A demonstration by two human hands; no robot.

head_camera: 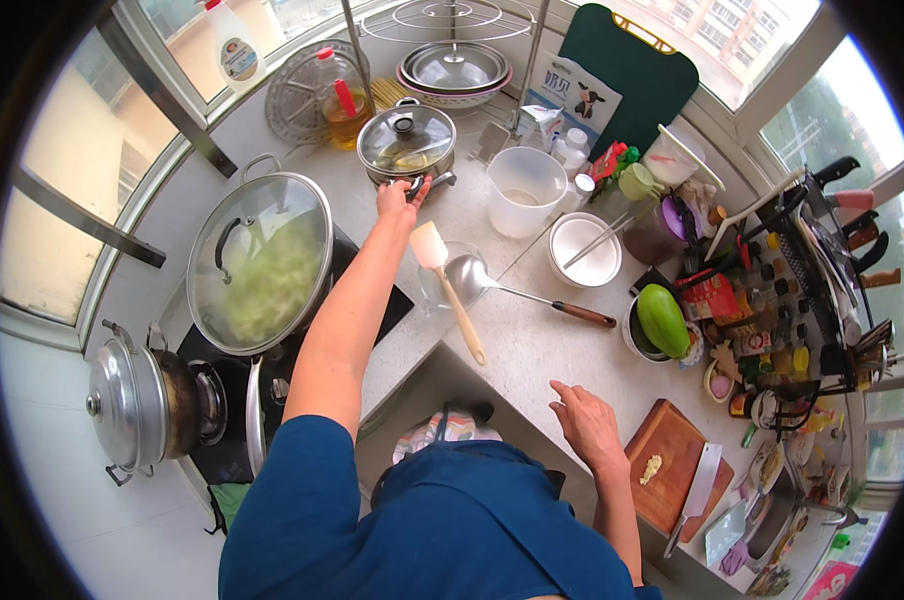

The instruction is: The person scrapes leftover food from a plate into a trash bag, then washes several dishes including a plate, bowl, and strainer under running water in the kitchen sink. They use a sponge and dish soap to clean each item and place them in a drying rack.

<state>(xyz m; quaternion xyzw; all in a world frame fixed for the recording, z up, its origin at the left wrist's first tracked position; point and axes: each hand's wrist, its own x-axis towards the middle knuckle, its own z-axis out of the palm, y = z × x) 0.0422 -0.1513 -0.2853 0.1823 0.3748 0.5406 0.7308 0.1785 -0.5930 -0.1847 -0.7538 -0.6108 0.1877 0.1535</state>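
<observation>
My left hand (405, 199) reaches far across the counter and grips the dark side handle of a small steel pot (380, 174). A glass lid (407, 139) with a black knob covers this pot. My right hand (588, 426) hovers by the counter's front edge with nothing in it, fingers loosely spread. Between the hands lie a spatula (452, 289) with a pale head and a steel ladle (523, 289) with a wooden handle. Both heads rest over a clear glass dish (429, 289). Right of my right hand, chopped garlic (650, 469) and a cleaver (699, 484) lie on a wooden cutting board (669, 427).
At left, a large wok (253, 450) with a steamed glass lid (272, 202) stands beside an aluminium steamer pot (118, 401). A white bowl with chopsticks (575, 259), a plastic measuring jug (523, 202) and a green papaya-like fruit (662, 321) stand at right, near a knife rack (812, 247).
</observation>
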